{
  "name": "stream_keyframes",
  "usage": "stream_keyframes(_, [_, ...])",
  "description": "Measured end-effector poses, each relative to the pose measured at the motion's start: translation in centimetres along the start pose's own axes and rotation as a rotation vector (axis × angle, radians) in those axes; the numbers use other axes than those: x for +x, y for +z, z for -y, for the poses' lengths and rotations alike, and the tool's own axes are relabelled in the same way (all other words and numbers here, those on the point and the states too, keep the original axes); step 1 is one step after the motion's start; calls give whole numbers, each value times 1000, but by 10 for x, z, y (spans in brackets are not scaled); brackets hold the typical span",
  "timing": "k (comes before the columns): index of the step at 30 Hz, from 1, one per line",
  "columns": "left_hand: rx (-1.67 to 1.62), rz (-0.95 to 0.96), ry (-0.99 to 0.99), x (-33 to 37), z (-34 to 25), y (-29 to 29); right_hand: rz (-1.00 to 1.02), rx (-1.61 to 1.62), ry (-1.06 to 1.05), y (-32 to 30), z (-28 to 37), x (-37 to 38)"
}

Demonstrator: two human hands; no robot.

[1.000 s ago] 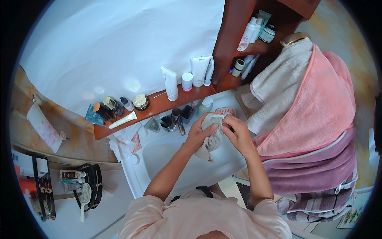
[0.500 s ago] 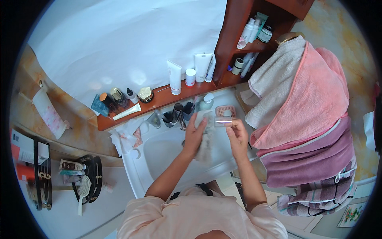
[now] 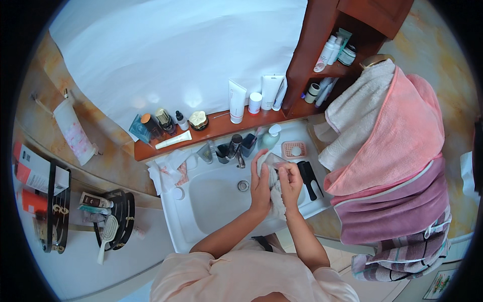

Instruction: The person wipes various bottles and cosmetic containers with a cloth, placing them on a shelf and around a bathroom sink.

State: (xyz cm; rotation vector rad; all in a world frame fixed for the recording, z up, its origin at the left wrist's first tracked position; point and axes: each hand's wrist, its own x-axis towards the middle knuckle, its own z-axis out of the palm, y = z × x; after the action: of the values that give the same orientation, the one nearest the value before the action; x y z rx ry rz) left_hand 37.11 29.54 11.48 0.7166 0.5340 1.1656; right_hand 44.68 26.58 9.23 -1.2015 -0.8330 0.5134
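Between left hand (image 3: 260, 187) (fingers extended), right hand (image 3: 291, 185) (curled): held cloth (image 3: 277, 205), clear object (image 3: 273, 159).

We see a loose, pale pink top (image 3: 251, 277) at six o'clock, its thin fabric softly creased. Its short, wide left sleeve (image 3: 193, 259) sits at seven o'clock, the right sleeve (image 3: 324, 276) at five. A rounded neckline (image 3: 271, 293) curves at six. Below the sleeves, we see the left hand (image 3: 259, 189) and right hand (image 3: 292, 186) bare.
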Motion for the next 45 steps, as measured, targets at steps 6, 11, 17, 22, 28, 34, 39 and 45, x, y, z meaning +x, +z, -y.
stream_keyframes(6, [287, 146, 82, 22, -5, -32, 194, 44, 113, -10, -5, 11])
stream_keyframes(11, [176, 194, 59, 34, -21, -49, 195, 113, 220, -9, -3, 8])
stream_keyframes(17, [292, 52, 316, 72, -53, -69, 163, 160, 340, -34, -21, 6])
stream_keyframes(22, [906, -121, 549, 96, -84, -77, 100, 194, 411, -49, -35, 4])
stream_keyframes(28, [1219, -164, 501, 121, -92, -83, 97, 216, 455, -50, -40, 0])
stream_keyframes(34, [1402, -101, 710, 138, -91, -90, 122, 247, 475, -48, -44, 1])
stream_keyframes(39, [1497, -32, 732, 145, -91, -84, 125, 236, 451, -47, -49, 3])
stream_keyframes(45, [1556, -16, 720, 152, -83, -90, 146, 233, 455, -44, -50, 5])
